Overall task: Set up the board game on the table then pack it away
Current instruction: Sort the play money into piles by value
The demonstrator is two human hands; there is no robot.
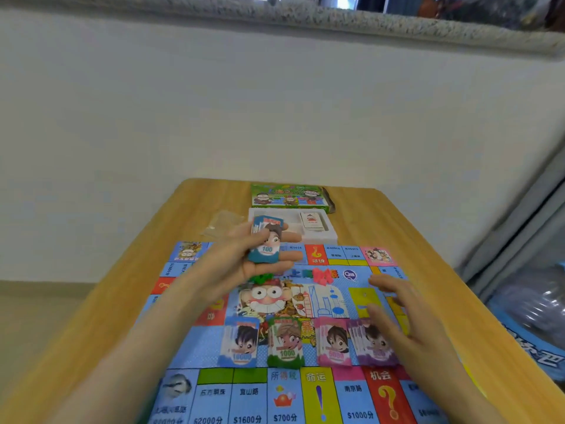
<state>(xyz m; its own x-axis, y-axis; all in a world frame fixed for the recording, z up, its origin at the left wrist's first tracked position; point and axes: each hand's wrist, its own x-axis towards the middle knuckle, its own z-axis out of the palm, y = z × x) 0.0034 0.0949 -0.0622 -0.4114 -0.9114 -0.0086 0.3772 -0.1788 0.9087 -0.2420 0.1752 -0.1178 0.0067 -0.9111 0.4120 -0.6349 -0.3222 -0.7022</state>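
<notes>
A colourful paper game board [195, 341] lies spread on the wooden table [428, 240]. My left hand [241, 261] is raised above the board's far half and holds a teal stack of 100 play notes [266, 240] in its palm, thumb on top. Near the board's front sit several note stacks in a row: a blue 10000 stack [241, 344], a green 1000 stack [286, 344], a pink 5000 stack [334, 345] and a purple stack [374, 344]. My right hand [403, 319] hovers with spread fingers over the purple stack's right side. Green [260, 278] and pink [324, 276] small pieces lie mid-board.
Beyond the board stand the white box tray [331, 237] with a card deck [312, 221] in it, and the green box lid [289, 195] behind it. A clear plastic bag [221, 224] lies to the left. A white wall is behind; blue bagged items sit at the right.
</notes>
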